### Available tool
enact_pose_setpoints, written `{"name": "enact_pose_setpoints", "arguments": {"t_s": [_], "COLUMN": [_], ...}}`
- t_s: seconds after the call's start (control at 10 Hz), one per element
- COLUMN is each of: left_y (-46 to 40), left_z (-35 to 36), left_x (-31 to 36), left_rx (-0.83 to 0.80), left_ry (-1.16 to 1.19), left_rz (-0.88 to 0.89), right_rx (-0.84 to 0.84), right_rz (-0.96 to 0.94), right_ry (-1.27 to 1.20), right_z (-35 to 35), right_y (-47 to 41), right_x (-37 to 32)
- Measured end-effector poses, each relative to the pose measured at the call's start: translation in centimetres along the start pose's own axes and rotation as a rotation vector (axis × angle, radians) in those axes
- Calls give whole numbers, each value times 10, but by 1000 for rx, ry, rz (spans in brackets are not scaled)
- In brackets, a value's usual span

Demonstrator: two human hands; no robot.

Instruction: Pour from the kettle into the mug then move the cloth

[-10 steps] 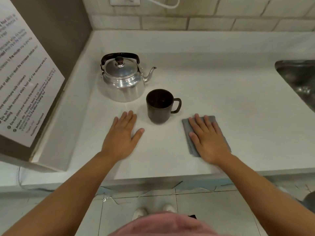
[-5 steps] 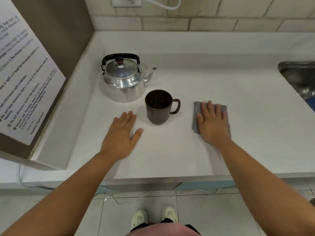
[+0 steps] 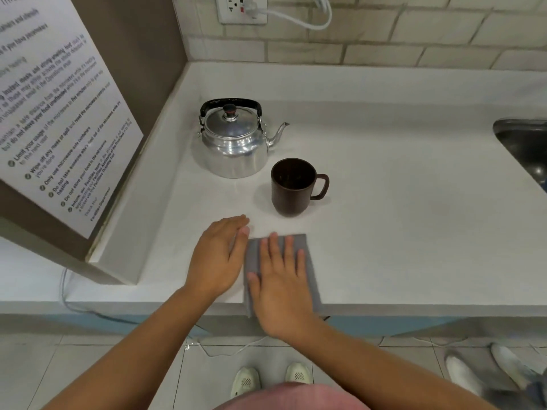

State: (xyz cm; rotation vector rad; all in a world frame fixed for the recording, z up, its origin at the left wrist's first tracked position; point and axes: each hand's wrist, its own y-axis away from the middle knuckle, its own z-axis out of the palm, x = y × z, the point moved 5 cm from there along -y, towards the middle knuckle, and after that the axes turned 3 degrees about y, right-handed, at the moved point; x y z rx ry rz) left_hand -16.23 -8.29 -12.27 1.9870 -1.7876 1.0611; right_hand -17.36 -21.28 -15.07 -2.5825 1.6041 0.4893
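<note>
Presently the right hand (image 3: 282, 287) lies flat, fingers spread, grip open, pressing the grey cloth (image 3: 307, 261) at the desk (image 3: 399, 232) front edge, below the mug (image 3: 293, 187). The left hand (image 3: 217, 255) rests palm-down beside it, grip open. Cloth near edge is hidden. Mug contents cannot be told; kettle (image 3: 233, 143) lidded.

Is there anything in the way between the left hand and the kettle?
Nothing visible is. The left hand lies flat on the counter, and only bare counter shows between it and the kettle. The mug stands off to the right of that path, and the cloth lies under the right hand.
</note>
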Motion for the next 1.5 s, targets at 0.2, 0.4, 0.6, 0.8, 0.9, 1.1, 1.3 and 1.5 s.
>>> {"name": "enact_pose_setpoints", "arguments": {"t_s": [0.2,0.4,0.6,0.8,0.9,1.1,1.3,1.5], "left_y": [17,21,-68,-51,-55,-39,9,1], "left_z": [-6,25,19,40,26,39,25,17], "left_x": [19,-4,-32,-29,-45,-19,-17,-11], "left_rx": [-33,-422,-552,-495,-497,-527,-512,-624], "left_ry": [25,-456,-636,-458,-473,-493,-473,-501], "left_rz": [88,63,-129,-21,-112,-83,-31,-90], "right_rx": [-39,6,-51,-35,-31,-31,-29,-56], "right_rz": [-130,8,-12,0,-4,-3,-9,-6], "right_ry": [-262,9,6,-12,-11,4,-3,5], "right_z": [-28,-41,-44,-43,-42,-42,-40,-45], "right_y": [-30,4,-21,-28,-27,-27,-27,-26], "right_x": [-2,105,121,122,123,123,123,123]}}
